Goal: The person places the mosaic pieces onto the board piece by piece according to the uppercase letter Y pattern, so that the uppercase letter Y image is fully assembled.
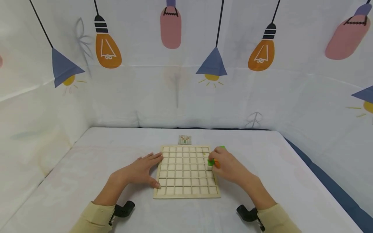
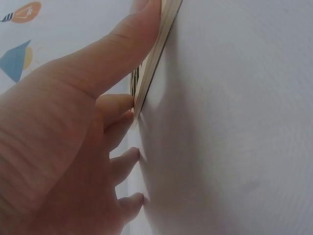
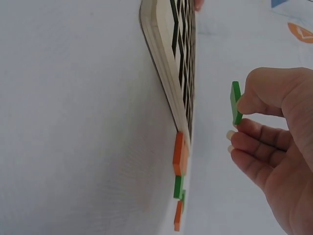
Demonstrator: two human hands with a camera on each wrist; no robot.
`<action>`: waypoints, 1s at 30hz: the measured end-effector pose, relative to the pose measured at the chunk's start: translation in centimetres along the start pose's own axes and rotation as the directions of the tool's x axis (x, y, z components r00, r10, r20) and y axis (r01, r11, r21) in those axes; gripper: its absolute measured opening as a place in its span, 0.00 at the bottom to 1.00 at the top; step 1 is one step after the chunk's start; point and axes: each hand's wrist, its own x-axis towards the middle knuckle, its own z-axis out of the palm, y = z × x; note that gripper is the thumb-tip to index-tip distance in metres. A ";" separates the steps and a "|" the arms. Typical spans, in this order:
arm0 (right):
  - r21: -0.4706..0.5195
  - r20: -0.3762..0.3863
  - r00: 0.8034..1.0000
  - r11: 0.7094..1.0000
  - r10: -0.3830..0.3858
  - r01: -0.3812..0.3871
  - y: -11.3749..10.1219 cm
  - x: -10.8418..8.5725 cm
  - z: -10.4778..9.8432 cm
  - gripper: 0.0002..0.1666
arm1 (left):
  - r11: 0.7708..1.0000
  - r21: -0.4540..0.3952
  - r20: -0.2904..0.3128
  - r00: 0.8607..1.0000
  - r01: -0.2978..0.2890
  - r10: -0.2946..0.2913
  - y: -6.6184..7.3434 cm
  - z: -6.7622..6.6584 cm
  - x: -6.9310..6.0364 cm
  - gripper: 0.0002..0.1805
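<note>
A pale wooden board (image 1: 186,196) divided into a grid of square cells lies flat on the table. My left hand (image 1: 139,170) lies along its left side, fingertips at the upper edge and thumb at the lower; the left wrist view shows the thumb (image 2: 122,46) against the board's side. Above the board's right edge, my right hand (image 1: 230,165) pinches a green square tile (image 3: 236,103) between thumb and fingers. Orange tiles (image 3: 179,154) and green tiles (image 3: 178,187) lie beside the board, mostly hidden behind the right hand in the head view.
A small card (image 1: 185,140) with a coloured grid pattern lies just beyond the board's far edge. White cloth covers the table (image 1: 110,145). Behind it hangs a white curtain (image 1: 140,94) printed with lamps and bulbs.
</note>
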 end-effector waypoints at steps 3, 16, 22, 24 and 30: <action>0.002 0.008 1.000 1.000 0.000 0.000 0.0 -0.3 0.2 0.13 | 1.000 0.005 0.011 1.000 -0.001 0.001 0.1 0.0 0.2 0.63; -0.013 0.025 0.999 0.999 -0.042 0.042 -0.9 -0.4 0.9 0.12 | 1.000 0.009 0.007 1.000 0.014 -0.014 0.4 0.0 0.3 0.64; -0.025 0.039 0.998 0.998 -0.049 0.050 -1.4 -0.3 1.2 0.11 | 1.000 0.009 0.010 1.000 0.020 -0.020 0.3 0.0 0.3 0.64; -0.016 0.049 0.997 0.998 -0.053 0.053 -1.6 -0.3 1.2 0.10 | 1.000 0.005 0.011 1.000 0.025 -0.025 0.3 0.0 0.2 0.64; 0.042 0.105 0.994 0.999 -0.038 0.034 -2.1 -0.2 1.1 0.10 | 0.999 -0.008 0.013 0.999 0.041 -0.041 0.3 0.0 0.1 0.63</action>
